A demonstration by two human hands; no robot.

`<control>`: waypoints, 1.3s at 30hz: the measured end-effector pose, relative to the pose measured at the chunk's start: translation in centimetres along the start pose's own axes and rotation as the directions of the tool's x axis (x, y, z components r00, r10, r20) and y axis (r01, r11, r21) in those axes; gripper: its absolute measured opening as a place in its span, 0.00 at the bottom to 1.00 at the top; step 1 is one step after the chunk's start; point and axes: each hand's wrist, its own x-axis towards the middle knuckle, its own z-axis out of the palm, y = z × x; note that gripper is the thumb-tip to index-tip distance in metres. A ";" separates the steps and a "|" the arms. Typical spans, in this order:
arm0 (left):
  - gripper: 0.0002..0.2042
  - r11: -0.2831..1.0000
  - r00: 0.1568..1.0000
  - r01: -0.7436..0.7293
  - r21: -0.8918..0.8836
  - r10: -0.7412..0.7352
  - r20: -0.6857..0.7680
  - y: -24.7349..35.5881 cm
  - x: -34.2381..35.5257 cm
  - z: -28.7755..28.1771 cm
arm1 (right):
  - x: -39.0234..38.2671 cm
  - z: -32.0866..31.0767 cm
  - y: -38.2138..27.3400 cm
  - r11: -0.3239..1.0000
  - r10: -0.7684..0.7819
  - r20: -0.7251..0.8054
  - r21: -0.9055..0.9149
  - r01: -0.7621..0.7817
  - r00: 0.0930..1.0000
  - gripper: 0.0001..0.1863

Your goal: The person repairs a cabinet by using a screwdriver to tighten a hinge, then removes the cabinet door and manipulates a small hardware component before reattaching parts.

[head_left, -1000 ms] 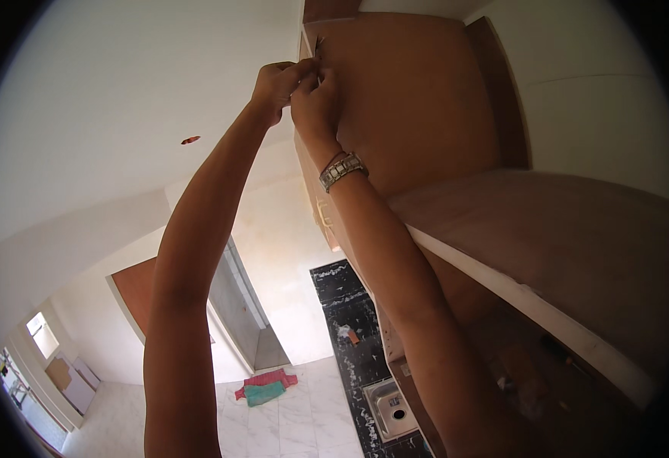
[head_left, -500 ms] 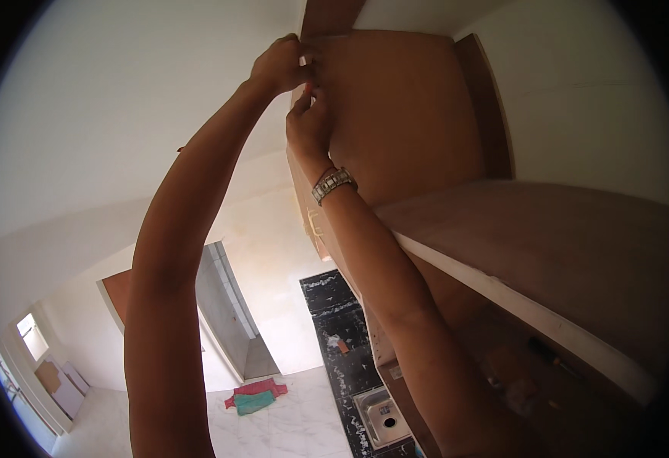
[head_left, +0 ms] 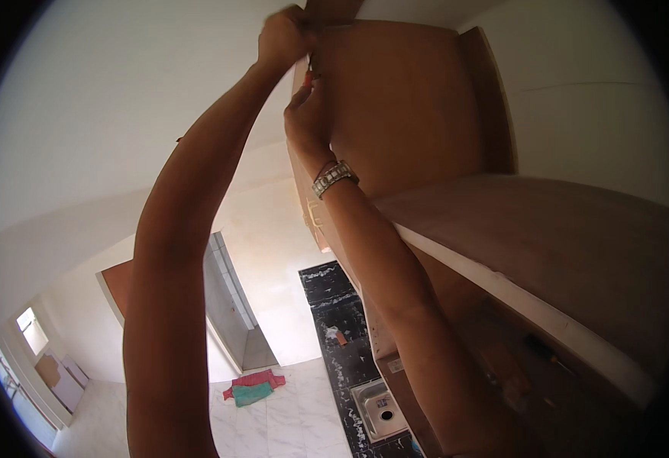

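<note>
Both my arms reach up to the front edge of an overhead cabinet (head_left: 399, 99). My left hand (head_left: 283, 36) is at the cabinet's top corner, fingers curled and slightly blurred; what they grip is hidden. Just below it, my right hand (head_left: 306, 116), a metal watch on its wrist, is closed on a small red-handled tool (head_left: 308, 79), whose thin dark end points up toward my left hand beside the brown panel.
A shelf (head_left: 533, 237) crosses the cabinet at right, with dim items in the compartment below. Further down are a black countertop (head_left: 323, 290) and steel sink (head_left: 386, 408). Pink and teal cloths (head_left: 252, 391) lie on the floor near a doorway (head_left: 239, 313).
My left hand has risen above my right hand, which sits a little further left. The red handle in my right hand has come into view between the hands.
</note>
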 end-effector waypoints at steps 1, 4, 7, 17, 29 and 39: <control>0.13 0.943 0.956 0.236 -0.233 -0.269 -0.119 0.8 0.4 -0.8 | -0.4 -0.4 0.1 1.000 0.001 0.010 -0.002 -0.001 1.000 0.10; 0.10 0.677 0.870 0.454 -0.579 -0.477 0.125 0.6 0.5 -3.2 | -1.0 -1.3 -0.4 0.985 0.143 0.091 0.085 -0.151 0.986 0.11; 0.20 0.607 0.884 0.455 -0.651 -0.395 0.250 -1.2 -2.5 -3.2 | -1.7 -2.1 -0.2 0.990 0.139 0.082 0.014 -0.140 0.987 0.12; 0.23 0.354 0.640 0.758 -0.548 -0.569 0.517 -2.0 -10.5 1.9 | -1.6 -2.6 0.6 0.964 -0.015 0.070 -0.265 0.033 0.997 0.19; 0.26 0.340 0.725 0.683 -0.647 -0.428 0.540 0.2 -10.0 3.0 | -0.4 -1.9 2.8 0.942 -0.158 -0.019 -0.304 0.145 0.987 0.18; 0.24 0.393 0.726 0.675 -0.624 -0.505 0.466 0.6 -10.8 4.1 | -1.1 -3.2 0.2 0.911 0.027 0.154 -0.410 0.039 0.988 0.21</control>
